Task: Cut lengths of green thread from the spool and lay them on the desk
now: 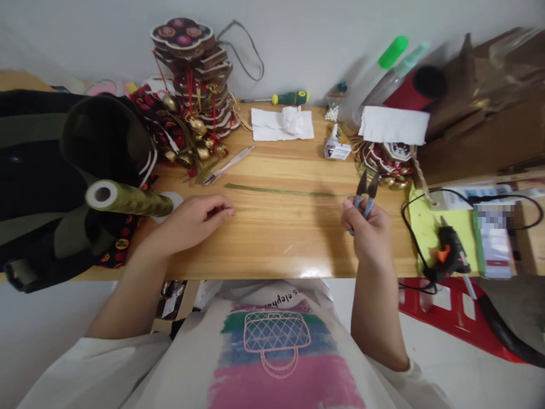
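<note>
My right hand [372, 230] is closed around a pair of thread snips [361, 199]. Their blue handles sit in my fingers, and the dark blades point away from me, slightly apart. A thin olive-green cord [272, 190] lies nearly straight across the wooden table [272, 238], its right end close to the snips. My left hand [198, 221] rests on the table below the cord's left end, fingers loosely bent, with nothing visible in it. Beside that wrist a spool of olive ribbon or thread [131, 200] lies on its side.
Stacked patterned ornaments [183, 34] with gold bells stand back left, near a pen [230, 165]. A screwdriver [292, 98], folded tissue [268, 125] and small glue bottle [336, 145] lie toward the wall. A glue gun [451, 250] and cardboard box [485, 113] are right; a dark bag [38, 170] is left.
</note>
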`<state>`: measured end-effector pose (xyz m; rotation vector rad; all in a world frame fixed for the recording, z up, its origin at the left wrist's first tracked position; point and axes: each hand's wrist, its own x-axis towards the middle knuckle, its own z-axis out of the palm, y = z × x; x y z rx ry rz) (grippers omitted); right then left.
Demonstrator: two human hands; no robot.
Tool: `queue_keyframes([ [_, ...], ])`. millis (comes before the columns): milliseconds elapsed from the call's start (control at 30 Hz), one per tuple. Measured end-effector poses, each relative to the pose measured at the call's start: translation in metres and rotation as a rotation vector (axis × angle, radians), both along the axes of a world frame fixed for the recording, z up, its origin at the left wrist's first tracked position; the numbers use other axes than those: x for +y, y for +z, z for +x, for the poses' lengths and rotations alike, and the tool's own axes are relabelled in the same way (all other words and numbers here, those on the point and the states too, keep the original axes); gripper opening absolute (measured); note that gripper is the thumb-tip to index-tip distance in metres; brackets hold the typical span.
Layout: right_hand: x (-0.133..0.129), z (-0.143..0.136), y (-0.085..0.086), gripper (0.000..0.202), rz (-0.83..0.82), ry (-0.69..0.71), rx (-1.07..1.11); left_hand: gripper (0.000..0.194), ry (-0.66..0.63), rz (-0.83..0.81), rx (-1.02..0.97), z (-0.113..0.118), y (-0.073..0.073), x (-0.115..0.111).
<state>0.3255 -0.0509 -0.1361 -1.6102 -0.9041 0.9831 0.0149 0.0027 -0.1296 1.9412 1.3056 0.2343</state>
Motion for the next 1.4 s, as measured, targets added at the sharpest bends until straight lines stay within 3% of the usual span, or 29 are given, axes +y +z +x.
queue_keyframes([
  [233, -0.008, 0.039, -0.01, 0.033, -0.098, -0.14, -0.169, 0.036, 0.034, 0.077, 0.183, 0.002, -0.011, 0.003],
  [467, -0.003, 0.064, -0.023, 0.022, -0.152, -0.216, -0.532, 0.034, 0.081, 0.132, 0.307, 0.004, -0.01, 0.005],
  [767, 0.006, 0.066, -0.021, 0.014, -0.238, -0.235, -0.637, 0.028, 0.131, 0.181, 0.353, 0.003, -0.011, 0.008],
  [1133, 0.007, 0.076, -0.039, 0.025, -0.206, -0.257, -0.714, 0.032, 0.25, 0.291, 0.39, 0.005, -0.021, 0.0],
  [1400, 0.006, 0.077, -0.042, 0.025, -0.176, -0.279, -0.698, 0.04, 0.039, 0.538, 0.384, 0.007, -0.028, -0.017],
])
